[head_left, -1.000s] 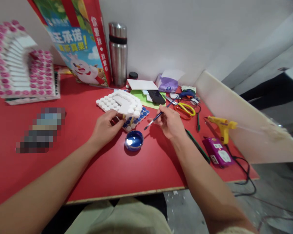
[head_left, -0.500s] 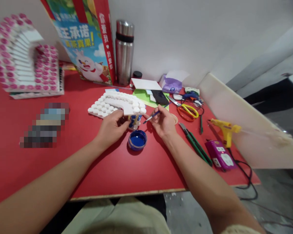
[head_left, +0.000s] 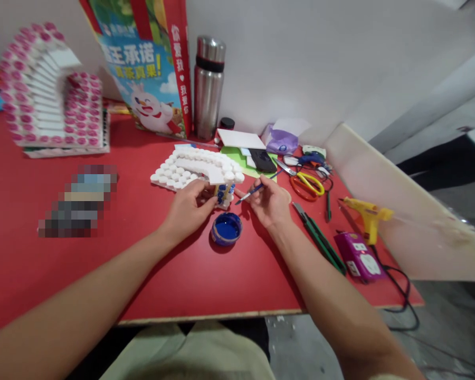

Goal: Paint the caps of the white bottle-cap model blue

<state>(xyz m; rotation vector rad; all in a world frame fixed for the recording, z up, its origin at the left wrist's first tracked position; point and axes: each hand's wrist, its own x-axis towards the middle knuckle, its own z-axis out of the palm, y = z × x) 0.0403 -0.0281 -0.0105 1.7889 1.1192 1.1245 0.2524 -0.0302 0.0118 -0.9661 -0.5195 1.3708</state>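
Observation:
My left hand (head_left: 192,208) is closed on the near end of a white model (head_left: 178,171) covered in round white discs. Below its white top, a side with blue-painted discs (head_left: 222,194) shows beside my fingertips. Pinched in my right hand (head_left: 272,203) is a thin paintbrush (head_left: 248,195), its dark tip pointing left toward the model, with a small gap between them. An open pot of blue paint (head_left: 226,229) stands on the red table just in front of the model, between my forearms.
Scissors (head_left: 306,184), a green utility knife (head_left: 319,237), a yellow glue gun (head_left: 366,214) and a purple power socket (head_left: 358,256) lie to the right. Behind are a steel flask (head_left: 209,95), a printed bag (head_left: 150,79) and a black phone (head_left: 262,160). A pink-and-white arched model (head_left: 43,100) stands left.
The whole view has shifted slightly, so things appear a little further right. My left hand still holds the model and my right the paintbrush; their poses are nearly the same.

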